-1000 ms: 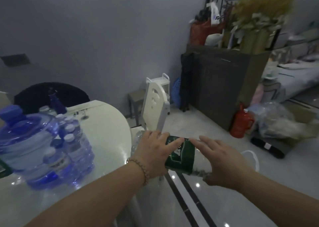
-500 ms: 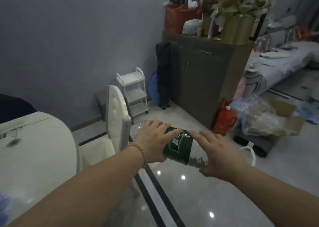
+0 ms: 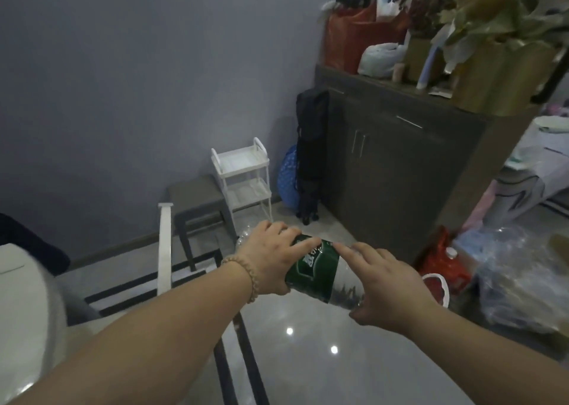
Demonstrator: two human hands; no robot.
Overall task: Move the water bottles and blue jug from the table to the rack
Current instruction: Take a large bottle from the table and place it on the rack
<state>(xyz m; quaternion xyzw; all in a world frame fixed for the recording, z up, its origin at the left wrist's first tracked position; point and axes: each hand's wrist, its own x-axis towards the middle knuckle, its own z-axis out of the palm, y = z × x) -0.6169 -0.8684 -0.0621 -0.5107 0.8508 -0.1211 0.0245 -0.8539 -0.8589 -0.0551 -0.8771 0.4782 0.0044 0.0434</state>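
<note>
I hold a clear water bottle point(image 3: 320, 270) with a green label sideways in front of me, above the floor. My left hand point(image 3: 271, 260), with a bead bracelet on the wrist, grips its neck end. My right hand point(image 3: 388, 281) presses against its base end. The white three-tier rack point(image 3: 243, 176) stands against the grey wall ahead, beyond the bottle, and its shelves look bare. The white table's edge point(image 3: 24, 284) shows at the far left. The blue jug and the other bottles are out of view.
A grey stool point(image 3: 197, 201) stands left of the rack and a white chair back point(image 3: 164, 244) rises near the table. A dark cabinet point(image 3: 400, 170) fills the right, with a black bag point(image 3: 309, 155) beside it. A red jug point(image 3: 443, 260) and plastic bags point(image 3: 523, 275) lie on the floor at right.
My view has swung right, away from the table; the blue jug and bottles have left the frame. The rack has come closer. Both hands still hold the bottle.
</note>
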